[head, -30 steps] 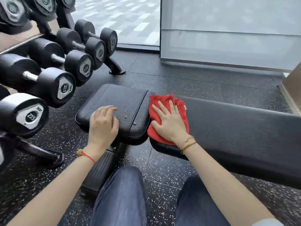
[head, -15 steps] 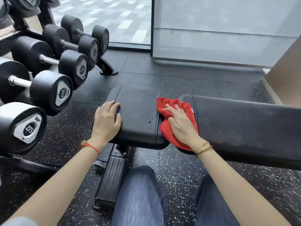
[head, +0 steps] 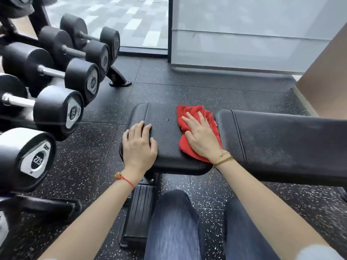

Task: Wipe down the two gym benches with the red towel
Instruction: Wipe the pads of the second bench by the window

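Head view, single cam. Item 1: seat pad (head: 167, 126), black textured vinyl w/ stitched seam near its left edge, set on a black frame foot (head: 139, 212). Item 2: back pad (head: 281, 139), same vinyl, longer, just beside the seat pad's right edge w/ a narrow gap between; runs off frame right. Both look like parts of one bench, though this can't be confirmed from here. Item 3: red towel (head: 189, 115), bunched, lying on the right side of the seat pad, spanning from near its far edge to its near edge, its right fringe over the gap. Item 4: right hand (head: 201, 136), fingers straight and spread, palm flat on the towel, pressing it to the pad; gold bracelets at wrist. Item 5: left hand (head: 139, 145), fingers relaxed and lightly bent, resting on the seat pad's left side near the near-left corner, holding nothing; red cord bracelet at wrist. Item 6: dumbbell rack (head: 116, 76), left of the bench, black dumbbells (head: 56, 111) in a row w/ numbered end caps. Item 7: speckled black rubber floor (head: 187, 87). Item 8: jeans-clad knees (head: 172, 222) below the seat pad's near edge. Frosted glass panel (head: 244, 34) at rear.
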`<state>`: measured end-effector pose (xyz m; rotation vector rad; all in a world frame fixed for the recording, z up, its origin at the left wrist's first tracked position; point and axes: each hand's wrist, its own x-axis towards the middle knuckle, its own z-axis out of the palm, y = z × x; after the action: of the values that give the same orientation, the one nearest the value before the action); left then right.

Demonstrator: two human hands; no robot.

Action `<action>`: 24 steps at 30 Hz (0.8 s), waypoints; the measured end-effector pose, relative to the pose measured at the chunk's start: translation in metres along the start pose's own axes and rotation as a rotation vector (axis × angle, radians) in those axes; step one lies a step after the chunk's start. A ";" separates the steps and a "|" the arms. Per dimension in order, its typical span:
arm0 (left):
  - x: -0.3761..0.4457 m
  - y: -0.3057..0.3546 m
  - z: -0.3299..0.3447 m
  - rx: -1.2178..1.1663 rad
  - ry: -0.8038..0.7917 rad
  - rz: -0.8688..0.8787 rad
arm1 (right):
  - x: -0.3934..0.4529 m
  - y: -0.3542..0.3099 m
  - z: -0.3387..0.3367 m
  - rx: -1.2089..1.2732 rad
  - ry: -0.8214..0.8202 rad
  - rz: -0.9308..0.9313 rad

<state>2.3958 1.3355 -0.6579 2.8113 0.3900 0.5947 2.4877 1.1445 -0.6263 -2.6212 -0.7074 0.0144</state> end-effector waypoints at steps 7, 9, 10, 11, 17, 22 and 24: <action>0.000 -0.001 0.003 0.011 0.031 -0.002 | -0.045 0.015 -0.002 -0.023 -0.069 -0.184; -0.001 0.000 0.004 0.012 0.042 -0.002 | -0.019 0.017 -0.003 0.001 -0.061 -0.072; -0.001 0.000 0.004 0.013 0.042 -0.004 | -0.002 0.015 -0.004 -0.003 -0.060 -0.013; -0.001 0.001 0.004 0.013 0.042 -0.008 | 0.015 0.010 -0.003 -0.021 -0.064 0.032; -0.001 0.003 0.001 -0.015 0.056 -0.036 | 0.027 -0.039 0.019 -0.106 -0.097 -0.168; -0.001 0.003 0.000 -0.037 0.066 -0.033 | -0.003 -0.016 0.016 -0.076 -0.059 -0.226; -0.001 0.004 0.000 -0.047 0.070 -0.033 | 0.007 -0.005 0.012 -0.084 -0.051 -0.194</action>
<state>2.3958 1.3316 -0.6572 2.7395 0.4286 0.6881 2.4903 1.1565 -0.6342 -2.6272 -0.9971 -0.0054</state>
